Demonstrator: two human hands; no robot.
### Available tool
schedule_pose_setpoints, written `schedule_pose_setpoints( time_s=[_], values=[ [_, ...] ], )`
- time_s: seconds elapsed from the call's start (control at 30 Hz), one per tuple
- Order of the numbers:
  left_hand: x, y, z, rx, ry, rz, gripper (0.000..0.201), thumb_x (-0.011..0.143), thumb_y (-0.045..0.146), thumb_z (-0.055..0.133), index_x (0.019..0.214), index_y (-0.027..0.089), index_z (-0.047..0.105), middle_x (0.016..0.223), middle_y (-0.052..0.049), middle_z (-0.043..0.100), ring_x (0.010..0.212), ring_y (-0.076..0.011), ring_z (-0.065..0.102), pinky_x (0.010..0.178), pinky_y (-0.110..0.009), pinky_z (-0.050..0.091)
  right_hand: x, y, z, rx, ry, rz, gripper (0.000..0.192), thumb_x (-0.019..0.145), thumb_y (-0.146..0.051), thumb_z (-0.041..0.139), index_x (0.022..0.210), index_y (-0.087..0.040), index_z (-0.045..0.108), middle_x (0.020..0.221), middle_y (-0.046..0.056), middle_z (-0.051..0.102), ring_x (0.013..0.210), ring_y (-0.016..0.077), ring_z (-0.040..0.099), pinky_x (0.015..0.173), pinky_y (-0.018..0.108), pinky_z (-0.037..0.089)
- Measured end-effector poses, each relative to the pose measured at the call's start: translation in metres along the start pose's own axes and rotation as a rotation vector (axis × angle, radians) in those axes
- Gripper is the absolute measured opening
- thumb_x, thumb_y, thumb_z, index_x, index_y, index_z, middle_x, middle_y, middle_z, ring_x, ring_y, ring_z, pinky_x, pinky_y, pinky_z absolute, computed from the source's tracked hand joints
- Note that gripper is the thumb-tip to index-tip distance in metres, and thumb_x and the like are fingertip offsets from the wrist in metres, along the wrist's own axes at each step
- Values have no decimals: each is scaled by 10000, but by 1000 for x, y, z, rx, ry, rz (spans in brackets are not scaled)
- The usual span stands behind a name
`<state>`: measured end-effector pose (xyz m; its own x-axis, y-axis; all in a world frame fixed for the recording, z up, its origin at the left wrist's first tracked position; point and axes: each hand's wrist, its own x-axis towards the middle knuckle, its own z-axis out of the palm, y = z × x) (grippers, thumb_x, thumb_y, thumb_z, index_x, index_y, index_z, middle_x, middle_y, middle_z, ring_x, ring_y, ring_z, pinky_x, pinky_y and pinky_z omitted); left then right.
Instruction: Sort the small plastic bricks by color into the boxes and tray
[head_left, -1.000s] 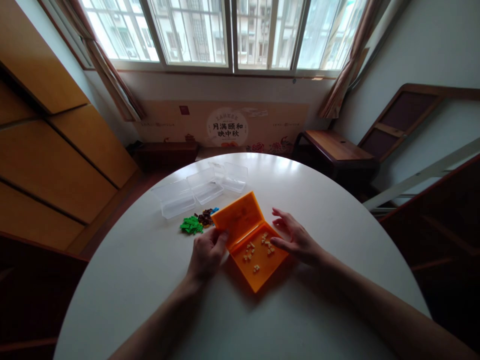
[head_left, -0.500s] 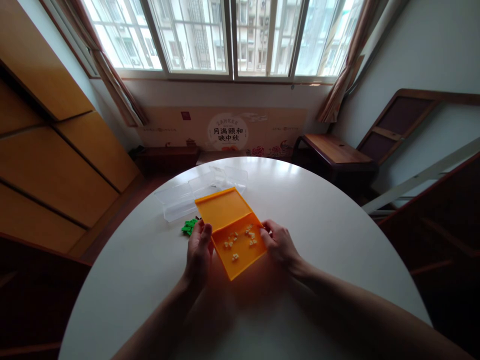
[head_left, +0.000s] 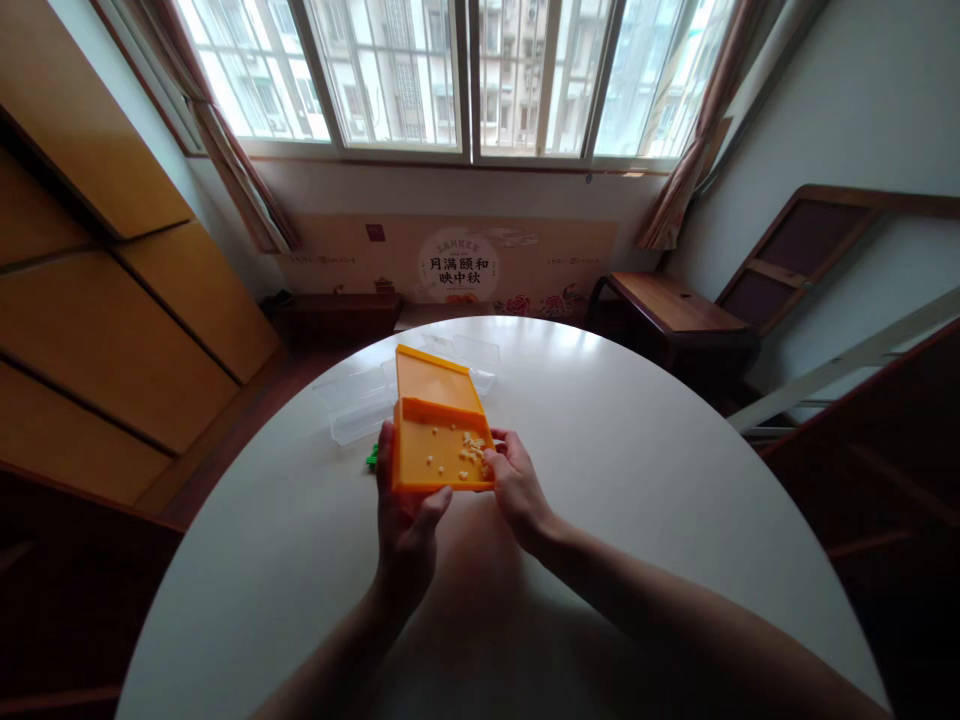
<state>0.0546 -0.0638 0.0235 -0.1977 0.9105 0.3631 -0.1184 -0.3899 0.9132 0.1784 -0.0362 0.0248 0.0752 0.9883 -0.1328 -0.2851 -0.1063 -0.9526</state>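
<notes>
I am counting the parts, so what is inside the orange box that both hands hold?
Small pale pieces lie loose in the orange box, mostly toward its right side. They are too small to count.

Orange box (head_left: 435, 440), pale yellow pieces (head_left: 471, 450), green bricks (head_left: 372, 458), white table (head_left: 637, 450), clear cases (head_left: 356, 400)

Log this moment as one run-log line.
left hand: holds orange box | right hand: holds box | box: open, lifted, small pieces inside | table: clear boxes
</notes>
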Motion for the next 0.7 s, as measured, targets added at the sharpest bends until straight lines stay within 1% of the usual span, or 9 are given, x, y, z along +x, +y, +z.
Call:
schedule_pose_setpoints(
  time_s=[0.07,0.17,0.23,0.3,0.37,0.43,0.53,0.6,0.7],
  values=[
    [0,-1,1,54,74,66,786,767,286,659,1448,324,269,1472,-82,366,1263,-293,476,964,-389,501,1,2,8,124,10,-20,216,783,-252,500,989,-187,516,871,29,625,707,139,612,619,246,517],
    [0,3,2,161,92,124,718,776,298,659,1414,301,329,1418,-97,407,1182,-275,536,922,-376,525,3,5,15,184,60,-56,222,760,-240,523,974,-187,540,862,23,648,710,142,618,629,247,510],
    [0,7,3,256,115,144,693,780,322,668,1399,280,357,1395,-109,425,1155,-270,555,909,-368,533,5,7,16,214,87,-53,236,746,-237,542,978,-194,550,842,13,658,694,142,620,627,248,506],
    [1,8,3,336,162,152,648,801,339,655,1384,251,387,1372,-120,453,1165,-269,552,928,-366,525,8,9,17,278,84,-11,212,753,-264,549,954,-196,562,801,9,667,663,143,620,611,250,503],
    [1,5,3,384,190,159,601,826,348,631,1371,229,409,1355,-128,479,1169,-266,554,917,-361,533,11,10,17,357,68,57,173,785,-325,529,884,-191,573,747,12,667,622,147,613,579,254,498],
    [-1,1,2,419,181,163,583,843,353,613,1373,219,409,1333,-135,507,1106,-255,595,819,-338,576,17,11,19,421,97,123,205,819,-383,498,807,-191,569,696,13,659,587,151,604,550,259,494],
    [-5,-5,1,506,120,193,590,850,339,617,1383,216,395,1248,-130,585,879,-198,671,652,-294,600,25,11,23,480,210,218,256,859,-418,457,764,-202,554,658,9,650,559,157,601,539,273,507],
    [-7,-4,1,602,92,282,552,852,309,625,1358,216,424,1210,-120,623,749,-157,679,615,-276,599,30,11,27,501,265,277,272,883,-422,431,768,-206,552,663,15,655,562,162,611,544,283,519],
    [-6,1,2,752,82,494,474,857,257,629,1303,208,475,1192,-119,651,694,-142,694,582,-239,588,34,16,33,535,277,337,295,901,-427,402,789,-205,561,726,39,679,605,172,637,559,293,537]
  ],
)
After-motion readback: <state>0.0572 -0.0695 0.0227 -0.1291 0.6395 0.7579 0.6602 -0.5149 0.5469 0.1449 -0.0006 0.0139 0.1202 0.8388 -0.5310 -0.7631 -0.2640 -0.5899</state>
